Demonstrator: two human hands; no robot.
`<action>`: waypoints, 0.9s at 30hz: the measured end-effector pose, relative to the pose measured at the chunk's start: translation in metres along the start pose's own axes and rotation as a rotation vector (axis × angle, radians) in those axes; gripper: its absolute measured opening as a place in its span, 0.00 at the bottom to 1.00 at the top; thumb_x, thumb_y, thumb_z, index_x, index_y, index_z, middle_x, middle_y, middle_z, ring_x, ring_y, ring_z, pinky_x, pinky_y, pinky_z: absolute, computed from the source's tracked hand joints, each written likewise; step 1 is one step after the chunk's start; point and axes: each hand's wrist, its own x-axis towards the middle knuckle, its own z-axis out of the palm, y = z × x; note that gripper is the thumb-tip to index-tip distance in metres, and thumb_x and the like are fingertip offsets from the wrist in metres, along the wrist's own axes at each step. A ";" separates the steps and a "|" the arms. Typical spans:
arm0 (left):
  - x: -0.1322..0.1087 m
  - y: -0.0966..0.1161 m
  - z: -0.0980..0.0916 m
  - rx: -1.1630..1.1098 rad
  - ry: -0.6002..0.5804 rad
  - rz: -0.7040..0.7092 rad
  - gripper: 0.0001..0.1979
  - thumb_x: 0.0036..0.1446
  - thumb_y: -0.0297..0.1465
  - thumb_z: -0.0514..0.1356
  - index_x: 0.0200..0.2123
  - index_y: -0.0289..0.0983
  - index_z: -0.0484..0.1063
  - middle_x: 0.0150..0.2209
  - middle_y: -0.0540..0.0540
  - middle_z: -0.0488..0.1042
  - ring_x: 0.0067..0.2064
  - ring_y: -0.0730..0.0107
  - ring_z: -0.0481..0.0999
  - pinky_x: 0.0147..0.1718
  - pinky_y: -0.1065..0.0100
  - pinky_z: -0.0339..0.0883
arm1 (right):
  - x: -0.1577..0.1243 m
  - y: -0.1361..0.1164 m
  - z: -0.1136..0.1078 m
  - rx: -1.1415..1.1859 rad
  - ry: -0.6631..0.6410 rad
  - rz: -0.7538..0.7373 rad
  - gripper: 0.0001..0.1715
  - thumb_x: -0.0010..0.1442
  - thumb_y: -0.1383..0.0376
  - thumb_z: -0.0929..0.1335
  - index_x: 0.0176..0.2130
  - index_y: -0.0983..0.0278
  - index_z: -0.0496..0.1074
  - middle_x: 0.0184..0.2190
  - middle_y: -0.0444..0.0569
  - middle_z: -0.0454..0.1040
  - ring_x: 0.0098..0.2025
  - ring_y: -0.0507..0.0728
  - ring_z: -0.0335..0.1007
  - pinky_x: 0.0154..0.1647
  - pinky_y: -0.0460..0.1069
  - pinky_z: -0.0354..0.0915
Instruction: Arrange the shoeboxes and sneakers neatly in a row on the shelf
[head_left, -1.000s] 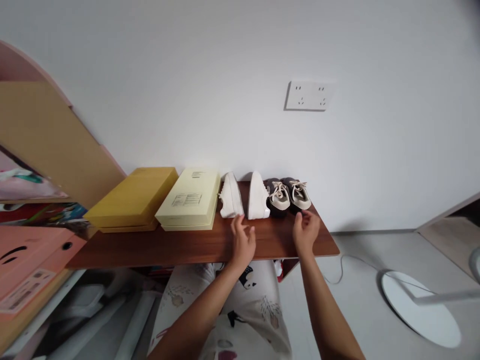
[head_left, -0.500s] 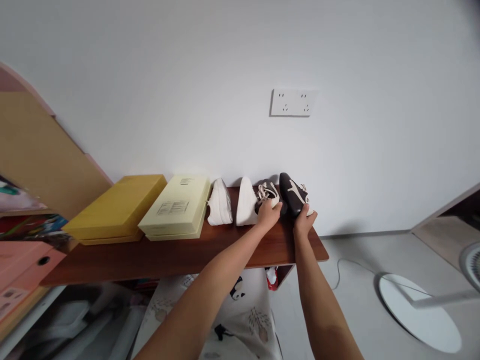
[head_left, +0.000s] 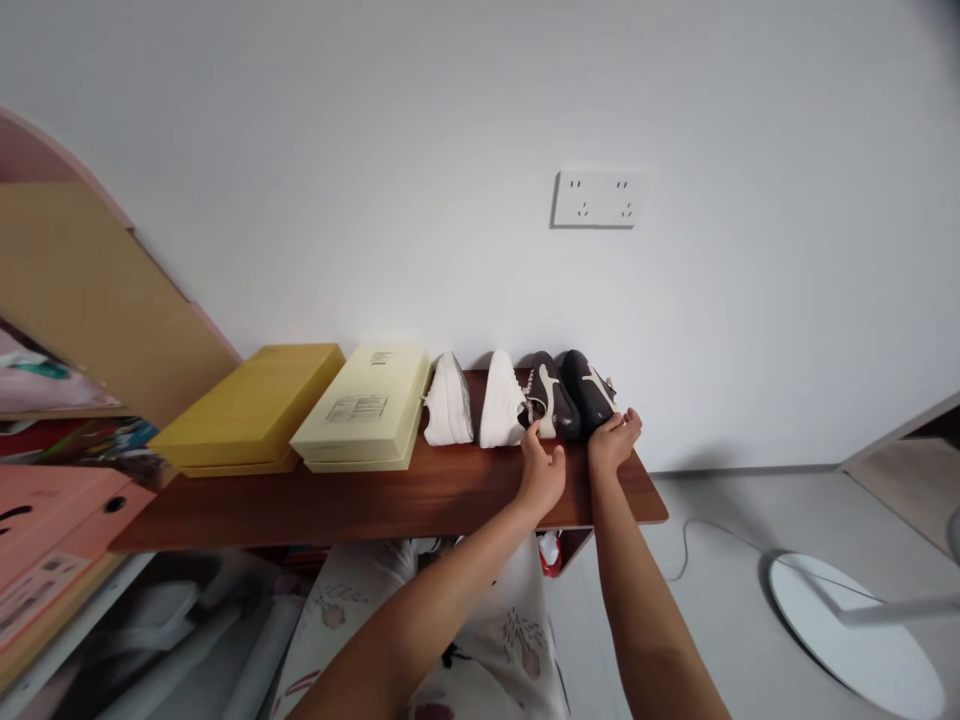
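Two dark shoes with cream trim stand side by side near the right end of a brown wooden shelf, toes to the wall. My left hand (head_left: 543,474) is just in front of the left dark shoe (head_left: 553,395), thumb and fingers apart, holding nothing. At the heel of the right dark shoe (head_left: 587,390) is my right hand (head_left: 615,440), touching it; its fingers are partly bent and what they grip is unclear. A white shoe (head_left: 501,402) touches or nearly touches the left dark shoe. Another white shoe (head_left: 448,402) lies further left.
On the shelf (head_left: 300,515), a pale yellow box (head_left: 364,405) and a darker yellow box (head_left: 251,405) lie to the left. A pink box (head_left: 60,540) is at far left. A wall socket (head_left: 598,199) is above; a round white base (head_left: 855,625) stands on the floor.
My left hand has let go of the left dark shoe and drawn back. That shoe now stands upright between its mate and the white shoe. The view has shifted slightly.
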 end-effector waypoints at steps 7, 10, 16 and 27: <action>-0.072 -0.036 -0.107 0.074 -0.079 0.154 0.21 0.63 0.35 0.55 0.58 0.40 0.64 0.57 0.35 0.69 0.39 0.68 0.79 0.44 0.60 0.73 | 0.002 0.001 -0.008 0.039 0.019 0.032 0.27 0.64 0.56 0.58 0.56 0.70 0.62 0.55 0.68 0.64 0.59 0.66 0.62 0.59 0.61 0.62; -0.083 -0.046 -0.168 0.077 -0.071 0.098 0.16 0.62 0.39 0.57 0.50 0.38 0.71 0.45 0.40 0.77 0.34 0.68 0.79 0.41 0.61 0.73 | 0.004 0.003 -0.008 0.043 0.024 0.031 0.24 0.65 0.57 0.58 0.55 0.68 0.62 0.54 0.65 0.65 0.59 0.65 0.62 0.62 0.61 0.60; -0.085 -0.052 -0.236 -0.222 0.168 -0.092 0.23 0.51 0.50 0.64 0.37 0.35 0.72 0.34 0.44 0.77 0.30 0.69 0.77 0.31 0.67 0.72 | 0.006 0.003 -0.012 0.013 0.062 0.008 0.18 0.65 0.61 0.58 0.50 0.67 0.64 0.52 0.65 0.66 0.59 0.64 0.63 0.65 0.60 0.56; -0.101 -0.055 -0.256 -0.315 0.174 -0.071 0.22 0.50 0.49 0.65 0.35 0.35 0.75 0.32 0.44 0.77 0.31 0.68 0.78 0.34 0.65 0.74 | -0.057 -0.001 -0.063 0.128 0.068 0.130 0.17 0.61 0.59 0.61 0.49 0.62 0.63 0.49 0.56 0.67 0.50 0.61 0.70 0.48 0.58 0.71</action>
